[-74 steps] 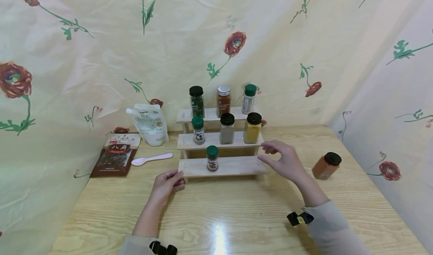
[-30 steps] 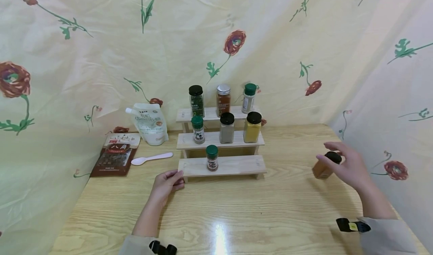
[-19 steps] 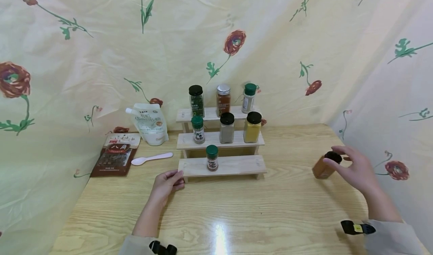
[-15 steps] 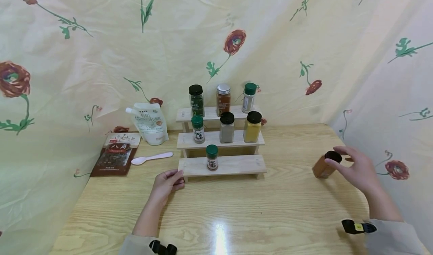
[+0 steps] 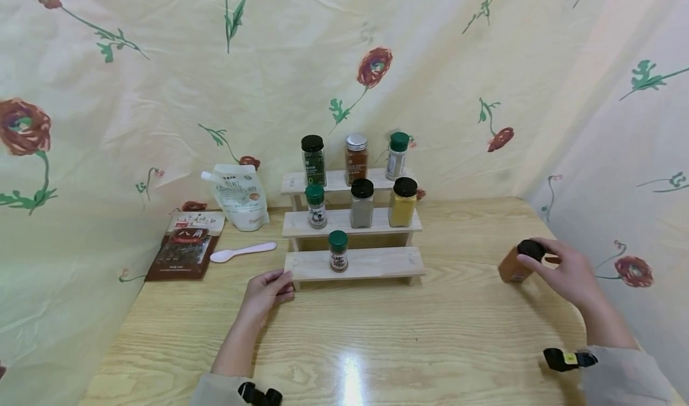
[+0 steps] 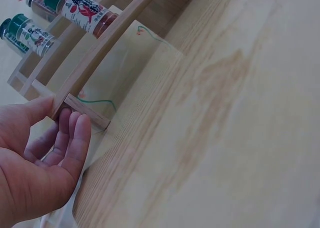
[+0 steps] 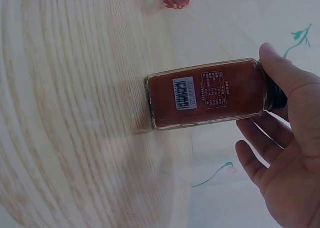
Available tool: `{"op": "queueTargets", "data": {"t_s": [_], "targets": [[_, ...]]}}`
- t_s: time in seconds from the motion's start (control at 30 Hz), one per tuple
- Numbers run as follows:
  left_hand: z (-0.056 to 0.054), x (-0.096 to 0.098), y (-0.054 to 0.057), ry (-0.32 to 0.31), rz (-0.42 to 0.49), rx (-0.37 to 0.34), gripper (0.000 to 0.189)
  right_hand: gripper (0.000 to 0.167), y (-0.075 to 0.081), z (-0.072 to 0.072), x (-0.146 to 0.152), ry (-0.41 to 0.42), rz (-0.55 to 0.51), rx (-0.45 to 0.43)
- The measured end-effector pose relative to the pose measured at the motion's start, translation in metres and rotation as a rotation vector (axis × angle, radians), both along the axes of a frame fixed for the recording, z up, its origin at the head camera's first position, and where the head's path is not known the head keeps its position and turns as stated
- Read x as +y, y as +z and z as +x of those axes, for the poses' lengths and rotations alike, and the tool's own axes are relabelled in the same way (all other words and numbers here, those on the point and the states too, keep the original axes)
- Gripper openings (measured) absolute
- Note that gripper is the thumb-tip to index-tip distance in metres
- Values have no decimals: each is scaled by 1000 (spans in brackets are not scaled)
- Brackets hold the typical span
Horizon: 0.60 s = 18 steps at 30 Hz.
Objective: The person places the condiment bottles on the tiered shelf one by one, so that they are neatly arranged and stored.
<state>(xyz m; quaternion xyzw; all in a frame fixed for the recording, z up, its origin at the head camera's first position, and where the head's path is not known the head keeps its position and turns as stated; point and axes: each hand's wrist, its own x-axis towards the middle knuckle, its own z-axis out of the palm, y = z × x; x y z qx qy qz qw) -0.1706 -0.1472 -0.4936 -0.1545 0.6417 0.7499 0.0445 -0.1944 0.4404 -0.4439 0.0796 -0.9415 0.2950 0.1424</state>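
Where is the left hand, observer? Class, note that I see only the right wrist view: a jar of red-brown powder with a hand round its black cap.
Observer: The left hand rests at the left end of the wooden rack, on its lowest step, with the thumb against the board's end.
Operator: Is that lowest step bare?
Observer: No. One green-capped jar stands on it, left of the middle, and the board to its right is free.
Operator: And the steps above?
Observer: The middle step and the top step each carry three upright jars.
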Motion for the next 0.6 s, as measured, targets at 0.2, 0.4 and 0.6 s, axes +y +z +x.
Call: {"op": "queueTargets", "data": {"t_s": [0.2,0.4,0.6], "targets": [[-1,-1,-2,6,0,1,41,45,-2,-2,-4,-23,-3,40],[-3,-1,-5,4,-3,-4,39,41,-4,-6,-14,-38,-8,110],[-4,-1,-5,3,2,-2,39,37,-2,-10,-29,-12,-44,163]]}}
